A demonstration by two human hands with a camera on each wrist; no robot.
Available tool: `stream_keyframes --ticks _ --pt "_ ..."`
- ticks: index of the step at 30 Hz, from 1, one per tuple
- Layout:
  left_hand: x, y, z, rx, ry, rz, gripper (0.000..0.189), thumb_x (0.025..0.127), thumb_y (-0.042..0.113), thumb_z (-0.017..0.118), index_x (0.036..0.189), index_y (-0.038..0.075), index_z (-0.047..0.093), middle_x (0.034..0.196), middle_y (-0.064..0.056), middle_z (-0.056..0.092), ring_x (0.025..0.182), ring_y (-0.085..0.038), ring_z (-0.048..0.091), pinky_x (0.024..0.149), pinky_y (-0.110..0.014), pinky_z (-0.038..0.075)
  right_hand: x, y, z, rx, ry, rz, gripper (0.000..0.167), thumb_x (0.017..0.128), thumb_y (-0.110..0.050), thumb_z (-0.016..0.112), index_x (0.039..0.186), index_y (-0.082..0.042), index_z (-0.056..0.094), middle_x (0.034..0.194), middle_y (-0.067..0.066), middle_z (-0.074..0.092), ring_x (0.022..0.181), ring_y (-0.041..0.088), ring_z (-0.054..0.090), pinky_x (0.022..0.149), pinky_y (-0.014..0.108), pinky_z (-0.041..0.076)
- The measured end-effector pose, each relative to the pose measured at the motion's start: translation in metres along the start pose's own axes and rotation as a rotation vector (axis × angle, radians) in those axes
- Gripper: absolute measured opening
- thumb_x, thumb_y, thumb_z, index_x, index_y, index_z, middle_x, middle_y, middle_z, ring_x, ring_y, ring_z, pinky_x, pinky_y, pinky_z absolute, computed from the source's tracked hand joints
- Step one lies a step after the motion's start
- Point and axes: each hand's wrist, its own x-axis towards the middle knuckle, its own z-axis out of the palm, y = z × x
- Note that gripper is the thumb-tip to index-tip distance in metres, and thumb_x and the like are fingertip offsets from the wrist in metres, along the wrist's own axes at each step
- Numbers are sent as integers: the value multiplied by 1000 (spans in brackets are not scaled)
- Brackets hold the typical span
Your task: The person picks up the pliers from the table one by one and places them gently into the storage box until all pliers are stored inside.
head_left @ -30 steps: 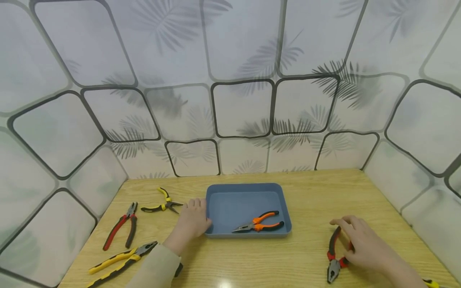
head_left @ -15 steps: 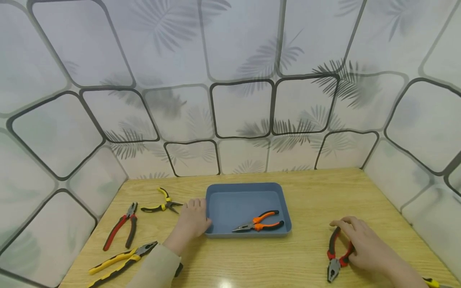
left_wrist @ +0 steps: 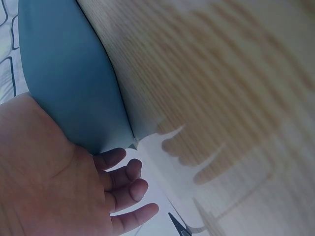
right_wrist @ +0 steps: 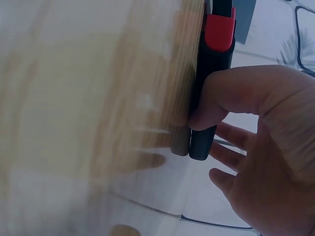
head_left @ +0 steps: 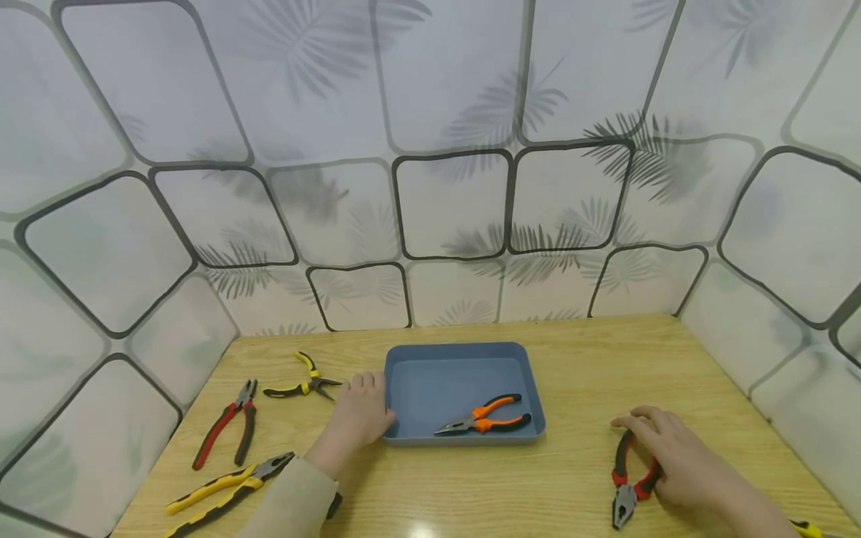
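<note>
My left hand [head_left: 363, 411] is at the left side of the blue-grey tray [head_left: 464, 442], its thumb over the rim. In the left wrist view, its palm lies by the tray's outer wall [left_wrist: 74, 73] and the fingers bend loosely below. Orange-and-black needle-nose pliers [head_left: 483, 420] lie inside the tray, front right. On the right, my right hand [head_left: 682, 459] grips red-and-black combination pliers [head_left: 624, 497] by the spread handles, their head toward me. The right wrist view has the thumb across one black handle [right_wrist: 216, 59], with the other fingers behind it.
On the left of the wooden table [head_left: 578, 373] lie red-and-black pliers [head_left: 232, 415], small yellow-and-black pliers [head_left: 312, 383] and large yellow-and-black pliers [head_left: 235, 486]. A yellow handle [head_left: 805, 529] shows beyond the right forearm. Patterned cloth walls [head_left: 457, 202] enclose the table.
The fingers of my right hand have shifted slightly on the pliers' handles. The left hand and the tray stay where they were.
</note>
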Motion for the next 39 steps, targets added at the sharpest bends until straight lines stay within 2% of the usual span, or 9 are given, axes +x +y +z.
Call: stream_keyframes --ticks 7,15,19,25,28,32,35,37,39 --pt "-1 1 -1 -3 2 1 56 98 38 69 134 -3 53 125 -22 61 120 -38 58 105 -55 50 1 1 5 -64 43 -79 87 56 17 85 130 -26 67 129 6 63 115 32 64 87 55 59" --pt "-1 0 -2 18 22 8 54 98 37 70 131 -2 53 122 -22 61 116 -37 59 102 -54 51 1 2 4 -12 -33 -75 95 46 21 79 126 -29 66 126 0 59 109 28 61 80 40 57" --pt "-1 1 -4 10 19 6 54 98 37 70 131 -2 53 121 -22 61 115 -37 59 102 -54 51 1 2 4 3 -34 -84 94 45 23 79 121 -31 65 125 2 59 110 31 61 81 45 58" --pt "-3 1 -5 -3 17 6 54 98 36 70 132 -3 53 121 -22 61 115 -37 59 102 -54 50 1 1 3 37 -40 -77 92 45 26 79 117 -30 65 131 13 59 116 40 61 82 57 58" --pt "-3 2 -5 -3 15 8 54 98 36 69 132 -2 53 121 -22 61 115 -37 58 102 -54 50 1 1 5 5 -11 -100 93 43 26 79 117 -29 65 132 13 59 116 39 61 83 54 58" --pt "-3 2 -4 3 17 10 54 98 36 69 132 -2 53 121 -21 61 114 -36 59 101 -54 51 0 2 7 -63 45 -146 95 41 24 79 119 -29 65 129 3 59 112 26 59 83 42 59" --pt "-2 1 -3 11 19 10 55 98 37 69 133 -3 53 122 -22 61 116 -37 59 102 -54 51 0 2 7 -75 46 -153 93 47 23 81 121 -32 65 127 -3 58 110 23 58 83 40 58" --pt "-1 1 -2 12 18 9 56 98 37 69 134 -3 53 123 -22 61 117 -37 59 103 -54 51 1 2 6 -60 23 -152 88 57 21 83 123 -35 64 127 -2 57 111 25 58 84 42 58" --pt "-1 0 -1 6 17 8 56 98 37 69 133 -3 53 123 -22 61 116 -38 59 102 -54 51 2 1 6 -45 0 -156 88 61 20 83 124 -38 64 129 -1 57 112 27 59 83 44 58"
